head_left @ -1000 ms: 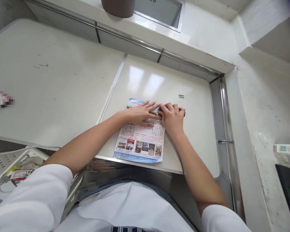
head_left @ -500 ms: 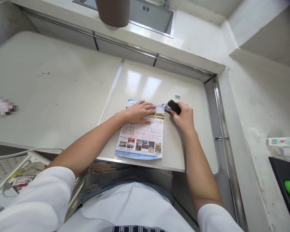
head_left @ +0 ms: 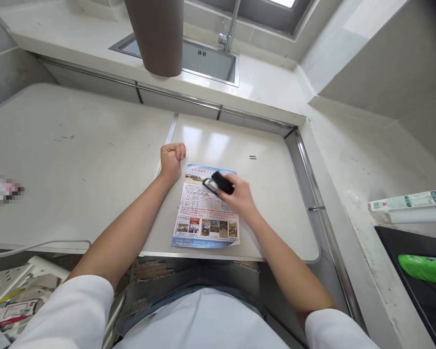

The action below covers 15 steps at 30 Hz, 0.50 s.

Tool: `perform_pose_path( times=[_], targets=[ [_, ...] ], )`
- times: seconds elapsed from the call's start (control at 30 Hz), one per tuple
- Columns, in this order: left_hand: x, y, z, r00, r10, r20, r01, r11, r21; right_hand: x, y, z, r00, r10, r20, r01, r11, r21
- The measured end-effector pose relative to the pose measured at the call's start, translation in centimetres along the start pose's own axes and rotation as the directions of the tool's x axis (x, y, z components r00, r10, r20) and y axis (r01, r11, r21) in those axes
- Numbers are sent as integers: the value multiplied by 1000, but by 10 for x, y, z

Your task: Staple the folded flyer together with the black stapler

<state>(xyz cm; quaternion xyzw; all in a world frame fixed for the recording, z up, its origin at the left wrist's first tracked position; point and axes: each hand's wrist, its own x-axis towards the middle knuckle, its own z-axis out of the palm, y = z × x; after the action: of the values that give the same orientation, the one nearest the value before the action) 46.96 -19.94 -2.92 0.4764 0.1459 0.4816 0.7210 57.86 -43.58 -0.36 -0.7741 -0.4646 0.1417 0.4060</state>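
A black stapler is in my right hand, fingers wrapped round it. It sits over the upper part of a printed flyer that lies on the white table. Pictures and red and black print cover the flyer. Just left of the flyer's top edge, my left hand is closed in a fist, apart from the paper, and nothing shows in it. Two small strips of staples lie on the table beyond the flyer, to the right.
Behind the white table runs a counter with a sink and a brown bin-like container. Small dark bits lie on the left of the table, near a blurred item. A green packet is at right.
My left hand has lifted off the flyer, moved up and left, and closed into a fist. My right hand has brought the stapler leftward from beside the flyer to over it. The view has shifted.
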Motion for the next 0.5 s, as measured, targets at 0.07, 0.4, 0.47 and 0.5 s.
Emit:
perform_pose_path(
  times=[0.07, 0.4, 0.47, 0.5],
  targets=[
    [7, 7, -4, 989, -141, -34, 127, 956, -265, -11, -12, 22, 997, -47, 57, 46, 999, 14],
    [14, 19, -13, 960, -269, -82, 182, 817, -547, -30, 41, -22, 998, -62, 15, 64, 992, -107],
    [15, 17, -14, 962, -262, -78, 177, 815, -552, -36, 58, -44, 1000, -18, 17, 20, 991, -132],
    [16, 17, -14, 964, -256, -72, 174, 813, -555, -39, 64, -54, 1000, 6, 12, -4, 989, -146]
  ],
)
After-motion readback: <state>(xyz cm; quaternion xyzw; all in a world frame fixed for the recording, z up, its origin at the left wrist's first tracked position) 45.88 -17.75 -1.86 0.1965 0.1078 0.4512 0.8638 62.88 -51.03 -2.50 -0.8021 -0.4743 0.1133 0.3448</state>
